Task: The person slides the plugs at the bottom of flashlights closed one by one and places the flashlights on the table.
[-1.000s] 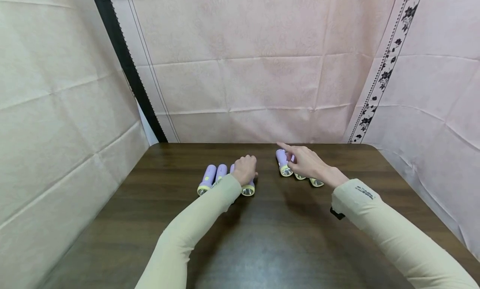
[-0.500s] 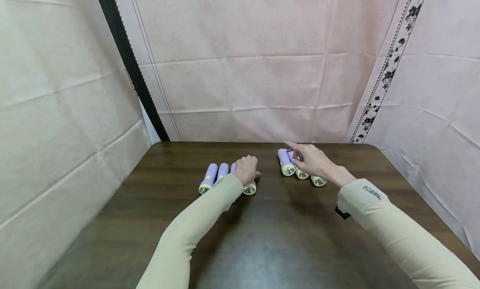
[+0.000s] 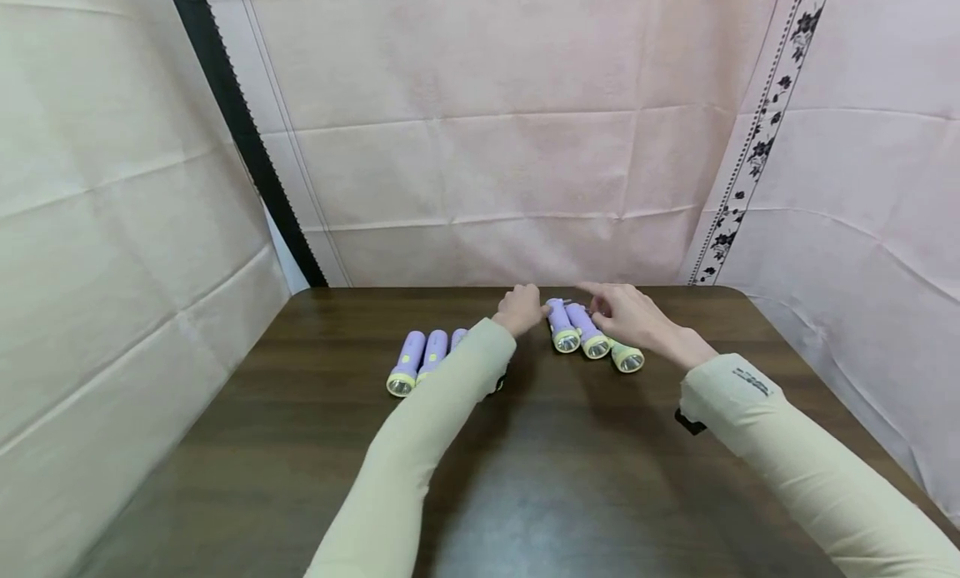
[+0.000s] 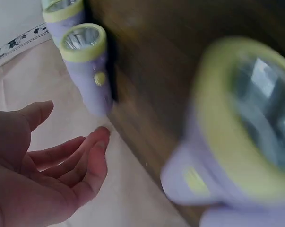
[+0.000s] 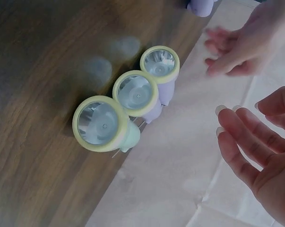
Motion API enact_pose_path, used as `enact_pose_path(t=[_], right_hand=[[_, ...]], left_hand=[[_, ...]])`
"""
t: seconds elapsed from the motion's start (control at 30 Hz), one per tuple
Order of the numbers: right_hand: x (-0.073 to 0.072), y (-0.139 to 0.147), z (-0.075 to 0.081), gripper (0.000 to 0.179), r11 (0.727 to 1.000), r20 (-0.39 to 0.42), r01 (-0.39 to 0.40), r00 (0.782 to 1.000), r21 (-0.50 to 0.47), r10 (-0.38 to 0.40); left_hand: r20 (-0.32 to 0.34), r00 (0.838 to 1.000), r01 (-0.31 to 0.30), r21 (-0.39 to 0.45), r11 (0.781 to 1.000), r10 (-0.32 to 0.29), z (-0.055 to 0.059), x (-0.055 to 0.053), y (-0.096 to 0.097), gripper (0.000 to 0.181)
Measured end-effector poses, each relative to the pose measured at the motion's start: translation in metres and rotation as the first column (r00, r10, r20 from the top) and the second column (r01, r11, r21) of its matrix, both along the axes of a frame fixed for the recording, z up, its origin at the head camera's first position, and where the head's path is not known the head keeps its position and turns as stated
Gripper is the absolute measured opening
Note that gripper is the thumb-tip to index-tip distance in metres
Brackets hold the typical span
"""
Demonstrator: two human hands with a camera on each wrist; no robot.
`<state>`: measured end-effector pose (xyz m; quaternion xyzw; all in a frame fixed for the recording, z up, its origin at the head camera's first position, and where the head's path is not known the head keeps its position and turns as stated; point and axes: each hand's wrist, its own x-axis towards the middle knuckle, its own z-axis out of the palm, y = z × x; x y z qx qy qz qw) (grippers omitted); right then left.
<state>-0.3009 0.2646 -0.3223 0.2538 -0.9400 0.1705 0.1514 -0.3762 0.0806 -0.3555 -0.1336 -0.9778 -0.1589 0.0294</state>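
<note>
My left hand [image 3: 521, 309] hovers by the left end of the right-hand row of flashlights, fingers loosely bent and holding nothing in the left wrist view. That row has a purple flashlight [image 3: 562, 328], a second purple flashlight [image 3: 587, 331] and a pale green flashlight [image 5: 131, 136], all with yellow rims and lenses facing me. Above the green one is my right hand [image 3: 630, 316], its index finger extended; the right wrist view shows it holding nothing. In the left row lie a purple flashlight [image 3: 407, 363] and more like it, partly hidden behind my left sleeve.
Both rows rest on a dark brown wooden table [image 3: 525, 478], near its far edge. Pale cloth [image 3: 480, 170] hangs behind and along both sides. Thin cords or wires show beside the right row's flashlights in the right wrist view.
My left hand has left the left row and moved right and farther away, toward the right row. My right hand stays over the right row, now showing more of the middle flashlight.
</note>
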Motion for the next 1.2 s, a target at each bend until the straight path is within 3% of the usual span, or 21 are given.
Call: enact_pose_path(t=[0.13,0.3,0.57,0.7,1.0,1.2], right_hand=[[0.001,0.007,0.000,0.051,1.000,0.000,0.007,1.000,-0.011,-0.007],[0.002,0.014,-0.003,0.047,1.000,-0.012,0.027,1.000,0.000,-0.027],[0.002,0.022,-0.005,0.039,0.998,0.011,0.055,0.998,0.005,-0.055],[0.003,0.027,-0.006,0.037,0.997,0.023,0.071,0.997,0.005,-0.071],[0.005,0.022,-0.007,0.039,0.997,0.059,0.079,0.995,0.001,-0.079],[0.002,0.024,-0.006,0.041,0.996,0.037,0.087,0.996,-0.017,-0.086]], left_hand=[[0.087,0.996,-0.041,0.104,0.994,0.032,-0.004,-0.008,0.025,0.031],[0.136,0.987,-0.100,0.114,0.988,0.084,-0.013,-0.017,0.046,0.030],[0.194,0.955,-0.252,0.126,0.959,0.225,-0.027,-0.030,0.064,0.049],[0.225,0.945,-0.279,0.180,0.943,0.237,-0.031,-0.032,0.068,0.055],[0.253,0.944,-0.268,0.224,0.937,0.209,-0.021,-0.019,0.034,0.041],[0.219,0.963,-0.223,0.308,0.925,0.159,-0.003,-0.008,0.015,0.038]])
